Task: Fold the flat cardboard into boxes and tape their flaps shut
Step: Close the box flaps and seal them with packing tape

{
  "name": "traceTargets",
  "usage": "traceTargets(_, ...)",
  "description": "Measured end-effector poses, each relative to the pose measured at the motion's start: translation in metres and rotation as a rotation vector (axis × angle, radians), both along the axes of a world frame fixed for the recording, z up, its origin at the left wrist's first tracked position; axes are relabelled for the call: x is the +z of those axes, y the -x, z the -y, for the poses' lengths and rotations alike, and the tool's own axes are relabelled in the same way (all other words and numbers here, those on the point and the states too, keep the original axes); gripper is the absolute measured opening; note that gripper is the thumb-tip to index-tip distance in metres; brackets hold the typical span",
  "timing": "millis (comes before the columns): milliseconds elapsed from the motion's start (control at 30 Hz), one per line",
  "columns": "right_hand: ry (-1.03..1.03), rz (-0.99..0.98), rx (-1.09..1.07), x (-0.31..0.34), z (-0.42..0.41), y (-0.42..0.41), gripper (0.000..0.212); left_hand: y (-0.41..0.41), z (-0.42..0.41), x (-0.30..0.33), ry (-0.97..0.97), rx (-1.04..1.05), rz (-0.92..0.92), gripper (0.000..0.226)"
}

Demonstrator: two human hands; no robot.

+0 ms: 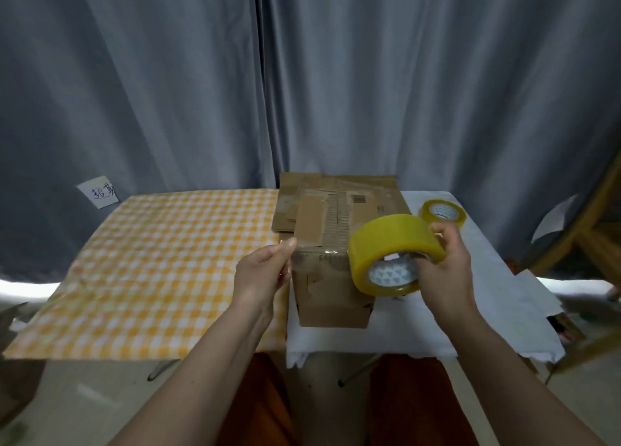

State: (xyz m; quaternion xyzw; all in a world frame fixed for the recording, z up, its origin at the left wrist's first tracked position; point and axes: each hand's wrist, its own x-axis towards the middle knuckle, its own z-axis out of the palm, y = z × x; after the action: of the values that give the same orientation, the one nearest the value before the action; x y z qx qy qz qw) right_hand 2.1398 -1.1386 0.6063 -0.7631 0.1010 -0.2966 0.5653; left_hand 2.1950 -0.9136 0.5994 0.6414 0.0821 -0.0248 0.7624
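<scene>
A folded brown cardboard box (331,287) stands on the table's white cloth (487,277), in front of me. My right hand (443,271) grips a large yellow tape roll (391,254) above the box's right side, fingers curled through its core. A clear strip of tape runs from the roll leftward over the box top. My left hand (263,271) pinches the strip's free end just left of the box's top edge. Behind the box lies a stack of flat cardboard (339,203).
A second yellow tape roll (443,213) sits on the white cloth at the back right. A yellow checked cloth (161,267) covers the table's left half. Grey curtains hang behind. A wooden frame (588,230) stands at the right. My knees are below the table edge.
</scene>
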Motion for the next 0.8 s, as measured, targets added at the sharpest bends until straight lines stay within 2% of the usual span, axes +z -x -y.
traceTargets(100, 0.239, -0.025, 0.081, 0.001, 0.01, 0.007, 0.04, 0.0, -0.003, -0.005, -0.177, 0.103, 0.061, 0.023)
traceTargets(167, 0.572, -0.035, 0.049, -0.002, 0.025, 0.011, 0.042, -0.005, -0.013, -0.006, -0.19, 0.243, 0.053, 0.022)
traceTargets(233, 0.896, -0.092, -0.047, -0.009, 0.043, 0.013, 0.05, -0.01, -0.025, -0.006, -0.194, 0.265, 0.054, 0.021)
traceTargets(267, 0.861, -0.107, -0.097, -0.014, 0.05, 0.014, 0.053, -0.01, -0.028, -0.007, -0.218, 0.235, 0.065, 0.021)
traceTargets(333, 0.518, -0.113, -0.2, -0.019, 0.053, 0.013, 0.046, -0.01, -0.027, -0.01, -0.254, 0.207, 0.093, 0.022)
traceTargets(367, 0.323, -0.111, -0.213, -0.021, 0.051, 0.012, 0.038, -0.011, -0.024, -0.012, -0.256, 0.213, 0.096, 0.023)
traceTargets(433, 0.169, -0.112, -0.165, -0.025, 0.048, 0.009, 0.029, -0.014, -0.02, -0.016, -0.233, 0.236, 0.077, 0.025)
traceTargets(500, 0.289, -0.103, -0.128, -0.026, 0.048, 0.011, 0.039, -0.021, -0.019, -0.021, -0.216, 0.258, 0.063, 0.027)
traceTargets(600, 0.641, -0.087, -0.126, -0.021, 0.055, 0.014, 0.063, -0.029, -0.018, -0.028, -0.254, 0.263, 0.092, 0.029)
traceTargets(800, 0.663, -0.121, -0.121, -0.018, 0.068, 0.002, 0.065, -0.045, -0.005, -0.034, -0.331, 0.295, 0.104, 0.029)
